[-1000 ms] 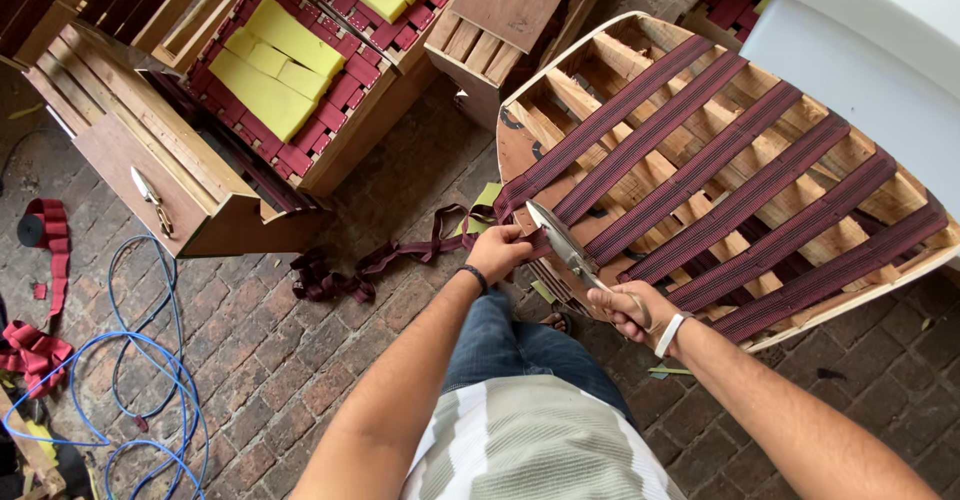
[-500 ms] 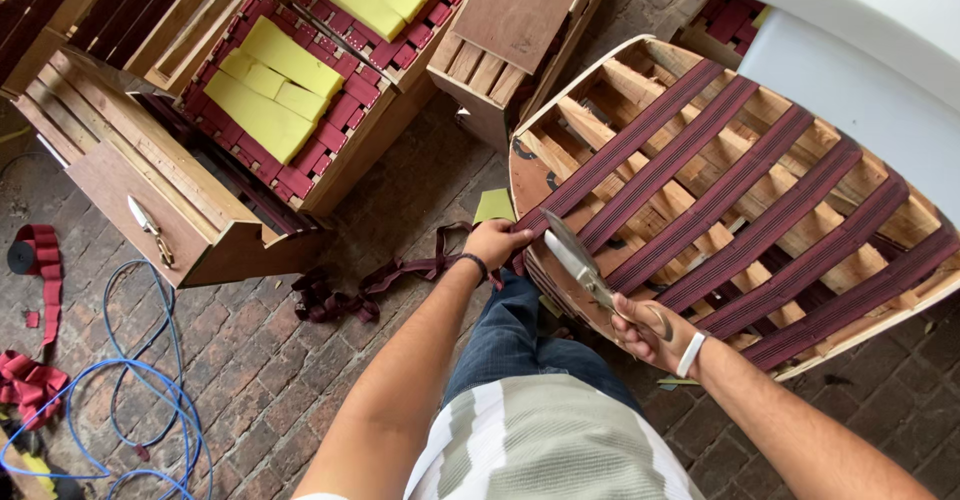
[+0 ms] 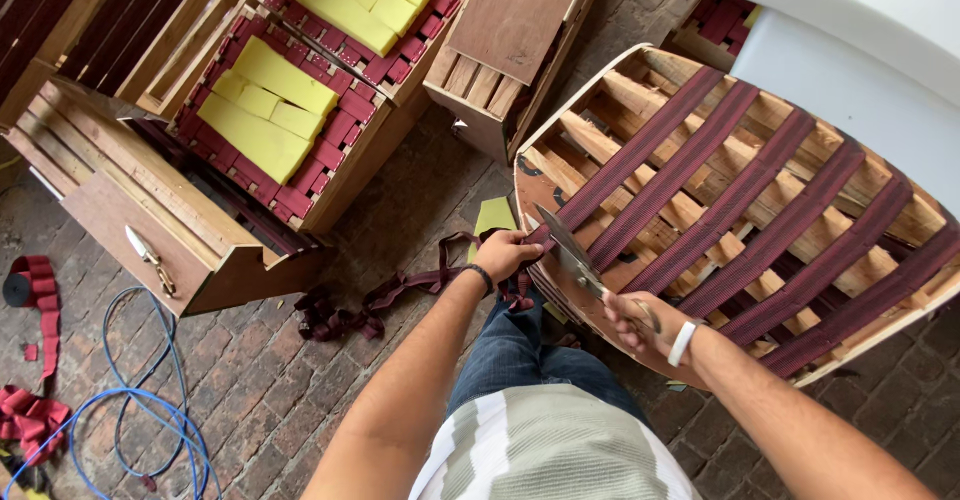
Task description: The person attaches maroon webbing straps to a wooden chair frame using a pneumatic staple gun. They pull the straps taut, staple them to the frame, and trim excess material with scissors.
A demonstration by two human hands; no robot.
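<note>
At the near edge of the curved wooden seat frame (image 3: 640, 90), the left hand (image 3: 505, 255) is clenched around the loose end of a dark red woven webbing strap (image 3: 400, 290), pulling it taut where it meets the rim. From the fist the strap's free tail trails down onto the brick floor (image 3: 250, 390) in a slack heap. The right hand (image 3: 640, 322) grasps the handles of long steel scissors (image 3: 570, 248), blades angled up toward the strap just beside the left fist.

Such webbing looks light, limp and slightly stretchy, with a ribbed surface that should grip well rather than slip; it seems best held close to the rim so the stretch being cut stays tight. The scissors are stiff and sharp, so the fingers holding the strap want to stay clear of the blades.

Across the frame run more maroon straps. Yellow foam blocks (image 3: 262, 110) lie on other webbed frames at upper left; a blue cable (image 3: 150, 410) loops on the bricks. No labels or signs are legible.
</note>
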